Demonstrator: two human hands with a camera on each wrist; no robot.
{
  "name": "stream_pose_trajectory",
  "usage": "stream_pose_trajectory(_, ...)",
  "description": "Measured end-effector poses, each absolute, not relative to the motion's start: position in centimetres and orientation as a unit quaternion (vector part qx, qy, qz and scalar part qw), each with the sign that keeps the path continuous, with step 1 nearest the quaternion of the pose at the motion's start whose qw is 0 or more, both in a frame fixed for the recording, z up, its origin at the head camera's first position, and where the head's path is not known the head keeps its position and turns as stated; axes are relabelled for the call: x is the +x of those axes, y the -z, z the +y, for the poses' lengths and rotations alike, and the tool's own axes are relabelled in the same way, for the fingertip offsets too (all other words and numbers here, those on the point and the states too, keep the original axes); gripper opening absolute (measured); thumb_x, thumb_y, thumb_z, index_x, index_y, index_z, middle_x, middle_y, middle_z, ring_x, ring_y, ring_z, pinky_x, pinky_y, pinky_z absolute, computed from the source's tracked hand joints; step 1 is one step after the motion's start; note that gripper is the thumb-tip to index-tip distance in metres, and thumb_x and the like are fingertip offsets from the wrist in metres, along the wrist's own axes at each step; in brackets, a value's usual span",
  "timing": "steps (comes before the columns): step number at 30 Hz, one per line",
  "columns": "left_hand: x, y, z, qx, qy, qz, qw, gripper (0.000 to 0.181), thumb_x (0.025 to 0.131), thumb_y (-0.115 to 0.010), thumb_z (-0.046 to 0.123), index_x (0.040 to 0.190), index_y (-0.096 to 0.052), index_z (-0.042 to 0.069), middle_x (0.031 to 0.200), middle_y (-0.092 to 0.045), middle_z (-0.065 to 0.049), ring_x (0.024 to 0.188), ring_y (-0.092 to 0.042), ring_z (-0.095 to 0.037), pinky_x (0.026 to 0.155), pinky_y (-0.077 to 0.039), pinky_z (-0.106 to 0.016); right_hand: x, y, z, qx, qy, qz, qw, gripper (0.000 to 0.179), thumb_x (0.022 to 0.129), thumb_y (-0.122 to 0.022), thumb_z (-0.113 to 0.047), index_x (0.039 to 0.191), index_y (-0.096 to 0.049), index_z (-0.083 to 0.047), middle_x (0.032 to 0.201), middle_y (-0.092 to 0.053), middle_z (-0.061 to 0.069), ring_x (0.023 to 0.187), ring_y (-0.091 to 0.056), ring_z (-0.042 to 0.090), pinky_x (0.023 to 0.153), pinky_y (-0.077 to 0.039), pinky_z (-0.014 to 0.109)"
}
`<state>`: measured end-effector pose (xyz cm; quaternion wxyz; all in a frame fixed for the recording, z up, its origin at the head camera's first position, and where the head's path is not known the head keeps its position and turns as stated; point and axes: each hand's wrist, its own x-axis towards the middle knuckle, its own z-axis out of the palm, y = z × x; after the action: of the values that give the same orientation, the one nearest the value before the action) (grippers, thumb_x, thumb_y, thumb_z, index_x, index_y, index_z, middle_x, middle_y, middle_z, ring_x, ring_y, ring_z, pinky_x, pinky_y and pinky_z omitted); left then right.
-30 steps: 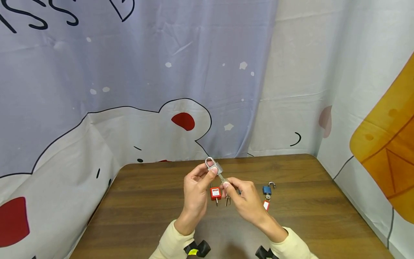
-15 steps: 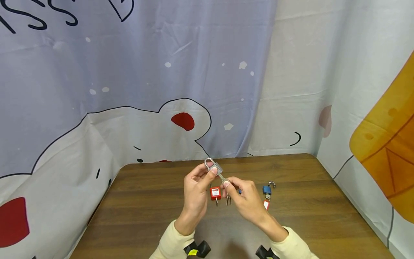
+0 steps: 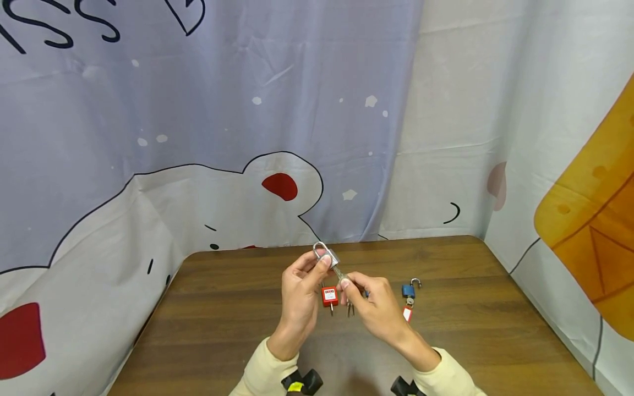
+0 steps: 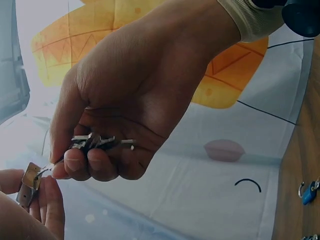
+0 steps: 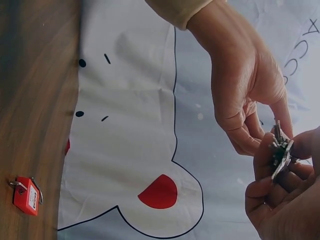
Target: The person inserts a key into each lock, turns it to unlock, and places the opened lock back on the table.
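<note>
A silver padlock (image 3: pixel 332 257) is held up over the table between the thumb and fingers of my left hand (image 3: pixel 299 294), its shackle pointing up and to the left. My right hand (image 3: pixel 378 309) pinches a key (image 3: pixel 339 273) that meets the bottom of the padlock; how deep it sits cannot be seen. More keys (image 3: pixel 350 308) hang below the right fingers. In the left wrist view, that bunch of keys (image 4: pixel 95 141) lies against the curled right fingers, and the padlock's underside (image 4: pixel 31 182) faces the key.
On the wooden table (image 3: pixel 223 313) behind the hands lies a red padlock (image 3: pixel 329 296) with a key in it. Right of it is an opened blue padlock (image 3: pixel 408 290) with a red-and-white tag (image 3: pixel 408 313). A blue bit shows behind the right hand. A printed curtain (image 3: pixel 198 209) hangs beyond the table.
Both hands stay almost in place, still holding the padlock and key. The padlock looks turned very slightly; the hanging keys have shifted a little.
</note>
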<state>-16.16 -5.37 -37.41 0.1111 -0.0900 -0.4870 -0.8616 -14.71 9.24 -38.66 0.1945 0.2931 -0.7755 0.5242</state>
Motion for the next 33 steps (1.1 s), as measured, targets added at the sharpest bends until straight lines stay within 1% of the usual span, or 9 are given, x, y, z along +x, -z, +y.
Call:
stream_pose_trajectory(12,-16.23,37.54,-5.39,-0.088,0.864,-0.484,0.104,0.013,0.089,-0.063,-0.003,0.096,-0.067,0.008,0.087,-0.068,0.003,0.078,-0.065,-0.008,0.074,-0.057,-0.026,-14.80,38.74,9.18,0.283,-0.537,-0.773,0.183,0.020,0.098,-0.057,-0.008,0.084,-0.068,-0.015,0.064,-0.064,-0.003,0.059,-0.052,0.001,0.050,-0.043,0.021)
stream_pose_trajectory(18,-16.05,37.63,-5.23,-0.091,0.861,-0.489,0.103,0.012,0.088,-0.065,-0.002,0.094,-0.067,0.008,0.086,-0.067,0.002,0.078,-0.063,-0.009,0.074,-0.056,-0.025,-14.86,38.84,9.20,0.281,-0.537,-0.772,0.190,0.019,0.097,-0.057,-0.006,0.085,-0.069,-0.014,0.065,-0.064,-0.003,0.059,-0.051,-0.001,0.049,-0.043,0.020)
stream_pose_trajectory(25,-15.77,38.00,-4.97,-0.097,0.838,-0.525,0.114,0.015,0.084,-0.071,0.001,0.097,-0.067,0.006,0.088,-0.069,0.002,0.080,-0.065,-0.009,0.078,-0.054,-0.024,-14.88,38.76,9.15,0.278,-0.534,-0.775,0.194,0.020,0.098,-0.056,-0.009,0.084,-0.069,-0.014,0.064,-0.065,0.000,0.058,-0.052,0.000,0.052,-0.045,0.021)
stream_pose_trajectory(28,-15.64,38.05,-4.95,-0.103,0.829,-0.537,0.116,0.016,0.084,-0.072,0.002,0.099,-0.067,0.003,0.087,-0.069,0.002,0.078,-0.064,-0.009,0.076,-0.054,-0.023,-14.96,38.87,9.17,0.275,-0.534,-0.776,0.191,0.021,0.099,-0.055,-0.010,0.083,-0.068,-0.015,0.064,-0.065,0.002,0.058,-0.052,0.001,0.052,-0.046,0.022)
stream_pose_trajectory(30,-15.58,38.11,-4.97,-0.107,0.825,-0.544,0.111,0.016,0.085,-0.071,0.002,0.100,-0.067,0.002,0.085,-0.068,0.003,0.076,-0.063,-0.009,0.071,-0.055,-0.023,-14.99,38.93,9.23,0.275,-0.539,-0.774,0.185,0.021,0.100,-0.055,-0.011,0.083,-0.067,-0.015,0.065,-0.064,0.003,0.057,-0.051,0.001,0.051,-0.045,0.022)
stream_pose_trajectory(33,-15.54,38.18,-5.02,-0.117,0.818,-0.553,0.101,0.016,0.086,-0.069,0.000,0.102,-0.066,0.001,0.085,-0.067,0.005,0.076,-0.063,-0.008,0.068,-0.055,-0.023,-15.00,39.06,9.37,0.281,-0.564,-0.761,0.156,0.021,0.101,-0.053,-0.012,0.085,-0.066,-0.011,0.066,-0.063,0.004,0.058,-0.051,0.003,0.052,-0.044,0.023)
